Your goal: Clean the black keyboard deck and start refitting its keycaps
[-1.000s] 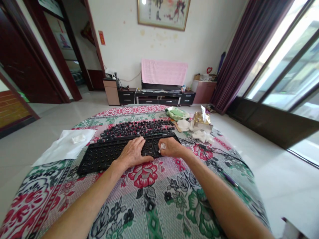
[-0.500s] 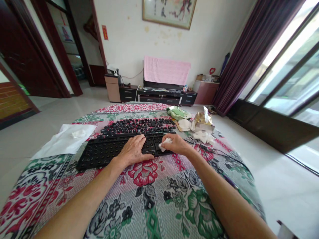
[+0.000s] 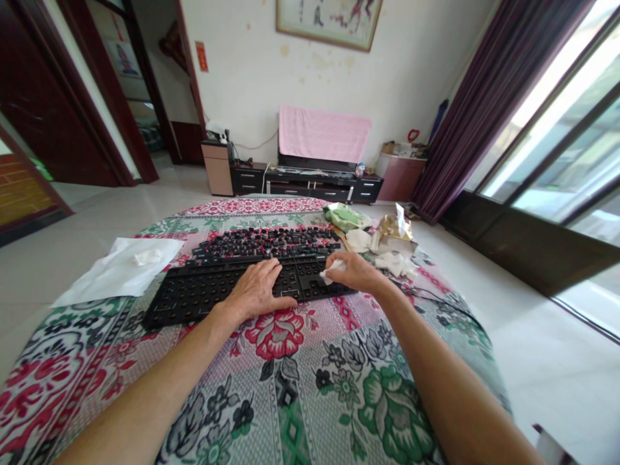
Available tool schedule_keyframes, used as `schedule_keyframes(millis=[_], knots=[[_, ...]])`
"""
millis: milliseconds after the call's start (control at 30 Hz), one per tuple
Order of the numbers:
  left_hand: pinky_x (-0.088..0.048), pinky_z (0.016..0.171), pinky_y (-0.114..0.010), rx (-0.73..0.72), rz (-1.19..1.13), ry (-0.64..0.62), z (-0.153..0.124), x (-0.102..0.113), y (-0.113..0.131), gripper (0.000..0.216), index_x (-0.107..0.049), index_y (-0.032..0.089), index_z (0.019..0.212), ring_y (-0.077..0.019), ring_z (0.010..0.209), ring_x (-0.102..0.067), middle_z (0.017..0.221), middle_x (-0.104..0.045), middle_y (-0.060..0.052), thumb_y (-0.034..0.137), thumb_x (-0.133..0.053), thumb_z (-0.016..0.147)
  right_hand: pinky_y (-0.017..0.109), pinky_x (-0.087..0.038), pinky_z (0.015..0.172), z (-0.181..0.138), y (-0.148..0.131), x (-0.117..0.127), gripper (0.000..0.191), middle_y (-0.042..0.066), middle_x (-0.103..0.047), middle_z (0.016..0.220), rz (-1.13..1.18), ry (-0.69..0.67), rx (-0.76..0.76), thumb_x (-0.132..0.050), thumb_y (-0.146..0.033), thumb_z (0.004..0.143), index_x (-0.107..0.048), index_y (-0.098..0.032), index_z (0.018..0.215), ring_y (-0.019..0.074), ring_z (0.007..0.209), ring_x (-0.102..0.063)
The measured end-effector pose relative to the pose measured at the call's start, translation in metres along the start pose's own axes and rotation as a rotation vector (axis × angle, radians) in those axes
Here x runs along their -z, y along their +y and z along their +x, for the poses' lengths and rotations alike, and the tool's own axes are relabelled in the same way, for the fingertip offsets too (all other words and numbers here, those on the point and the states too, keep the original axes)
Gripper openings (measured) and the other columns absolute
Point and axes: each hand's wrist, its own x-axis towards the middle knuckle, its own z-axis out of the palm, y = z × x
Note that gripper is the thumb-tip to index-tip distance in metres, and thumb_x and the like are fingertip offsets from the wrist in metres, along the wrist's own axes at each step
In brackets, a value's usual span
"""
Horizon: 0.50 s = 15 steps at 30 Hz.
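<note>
A black keyboard [image 3: 186,295] with its keycaps off lies across the patterned tablecloth. My left hand [image 3: 256,287] grips it around the middle, fingers over the far side and thumb along the near edge. Between the fingers of my right hand [image 3: 358,271] is a crumpled white tissue [image 3: 332,271], held against the keyboard's right part. Just beyond the keyboard is a spread of loose black keycaps [image 3: 271,241]. Part of the keyboard is hidden under both hands.
At left lies a white sheet [image 3: 116,271] with a wadded tissue [image 3: 148,257] on it. A gold tissue box [image 3: 397,236], used tissues [image 3: 396,263] and a green bag [image 3: 346,217] sit at right. A black cable [image 3: 440,300] runs along the cloth's right side.
My right hand has moved a little right and away from me over the keyboard with the tissue. My left hand keeps its place on the keyboard. The view has shifted slightly.
</note>
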Motion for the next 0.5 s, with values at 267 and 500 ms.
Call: schedule_keyframes(millis=[267, 500], knots=[[-0.032, 0.101, -0.045, 0.003, -0.003, 0.002, 0.000, -0.003, -0.002, 0.084, -0.049, 0.015, 0.122, -0.0321, 0.121, -0.039, 0.135, -0.042, -0.014, 0.077, -0.044, 0.065, 0.018, -0.033, 0.050, -0.004, -0.016, -0.021, 0.013, -0.004, -0.051, 0.059, 0.005, -0.164, 0.092, -0.055, -0.018, 0.066, -0.060, -0.015, 0.078, 0.0067, 0.053, -0.042], [-0.032, 0.101, -0.043, -0.002, 0.041, -0.011, 0.001, 0.000, 0.000, 0.086, -0.049, 0.011, 0.121, -0.0313, 0.120, -0.040, 0.134, -0.042, -0.016, 0.077, -0.041, 0.066, 0.017, -0.034, 0.053, -0.004, -0.017, -0.024, 0.017, -0.003, -0.055, 0.061, -0.191, -0.183, 0.178, -0.052, -0.008, 0.061, -0.063, -0.015, 0.072, 0.0070, 0.056, -0.046]])
